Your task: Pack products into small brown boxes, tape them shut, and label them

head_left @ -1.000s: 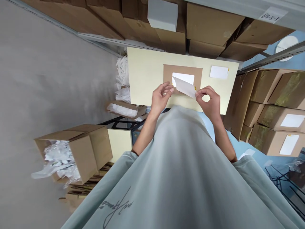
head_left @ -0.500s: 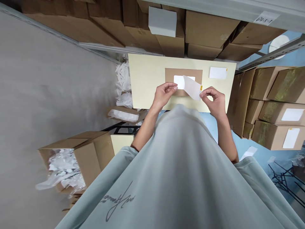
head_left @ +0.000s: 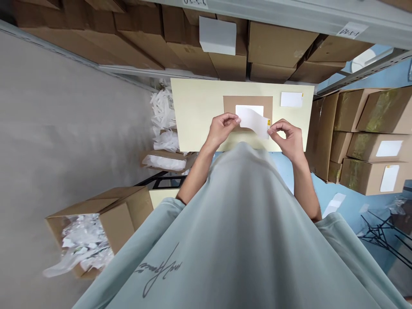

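Observation:
A white label (head_left: 252, 122) with a small yellow mark at its right end is stretched between my hands, sagging slightly in a curve. My left hand (head_left: 222, 128) pinches its left end between thumb and fingertips. The right end, by the yellow mark, is pinched by my right hand (head_left: 288, 136). Just beyond and partly beneath lies a brown cardboard piece (head_left: 229, 104), box or flat sheet I cannot tell, with a white rectangle (head_left: 249, 107) on it. The held label covers part of that rectangle. All this is on a pale yellow tabletop (head_left: 198, 116).
Another white label (head_left: 291, 99) lies at the table's right. A shelf with cardboard boxes (head_left: 280, 45) runs along the far side. Stacked cartons (head_left: 363, 171) stand to the right. At lower left is an open carton (head_left: 122, 219) holding crumpled white scraps (head_left: 86, 240).
The label's left end, raised and free before, is now down at my left fingertips and held. My right hand has shifted slightly left and toward me. The view has tilted a little.

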Motion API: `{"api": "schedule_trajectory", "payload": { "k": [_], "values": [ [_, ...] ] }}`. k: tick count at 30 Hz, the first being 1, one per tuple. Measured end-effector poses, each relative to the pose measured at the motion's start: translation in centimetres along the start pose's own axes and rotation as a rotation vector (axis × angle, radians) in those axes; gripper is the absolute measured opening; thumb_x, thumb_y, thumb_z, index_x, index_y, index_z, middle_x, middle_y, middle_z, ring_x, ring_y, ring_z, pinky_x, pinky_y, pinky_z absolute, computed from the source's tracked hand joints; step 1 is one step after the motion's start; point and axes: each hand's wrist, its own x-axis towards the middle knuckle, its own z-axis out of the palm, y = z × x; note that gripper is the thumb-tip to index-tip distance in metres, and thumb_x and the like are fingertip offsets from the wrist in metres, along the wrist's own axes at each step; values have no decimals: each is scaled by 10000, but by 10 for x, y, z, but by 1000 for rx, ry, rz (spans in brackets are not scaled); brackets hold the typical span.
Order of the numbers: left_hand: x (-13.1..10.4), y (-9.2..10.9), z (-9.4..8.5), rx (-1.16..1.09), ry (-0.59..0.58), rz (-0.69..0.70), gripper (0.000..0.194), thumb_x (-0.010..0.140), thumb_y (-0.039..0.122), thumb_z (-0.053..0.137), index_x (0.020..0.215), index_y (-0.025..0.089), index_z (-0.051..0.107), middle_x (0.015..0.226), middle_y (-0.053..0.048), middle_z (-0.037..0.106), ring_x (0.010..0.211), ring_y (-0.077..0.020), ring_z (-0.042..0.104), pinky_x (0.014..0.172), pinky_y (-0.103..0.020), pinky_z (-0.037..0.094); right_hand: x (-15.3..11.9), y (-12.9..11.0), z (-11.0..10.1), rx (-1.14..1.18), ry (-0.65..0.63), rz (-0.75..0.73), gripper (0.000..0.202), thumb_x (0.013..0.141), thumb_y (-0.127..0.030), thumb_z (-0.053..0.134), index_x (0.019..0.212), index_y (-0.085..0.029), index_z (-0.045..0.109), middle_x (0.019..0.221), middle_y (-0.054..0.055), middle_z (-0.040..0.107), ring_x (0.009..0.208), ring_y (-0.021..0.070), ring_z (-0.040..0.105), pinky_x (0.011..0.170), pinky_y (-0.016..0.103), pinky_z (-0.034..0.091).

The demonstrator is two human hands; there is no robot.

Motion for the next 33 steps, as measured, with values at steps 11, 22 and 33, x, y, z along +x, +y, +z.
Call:
{"api": "schedule_trajectory", "payload": {
  "k": [11,22,33],
  "values": [
    [45,-34,-9,228,144,100,187,930,385,892,869,240,789,995,-71,772,920,-228,696,902,-385,596,86,108,16,-49,68,85,173,933,-398,809,861,-256,743,944,24,770,975,215,720,995,431,609],
    [55,-67,8,257,140,-8,137,900,323,832,826,234,759,976,-66,783,829,-211,671,908,-403,593,90,147,24,-76,3,199,206,876,-434,791,823,-251,711,953,55,786,938,231,685,941,436,599],
    [56,-80,12,246,208,-32,130,851,319,845,794,236,762,921,-59,783,786,-196,628,831,-365,565,95,165,29,-143,-7,190,197,891,-441,776,855,-257,716,944,40,749,826,194,609,858,383,572]
  ]
}}
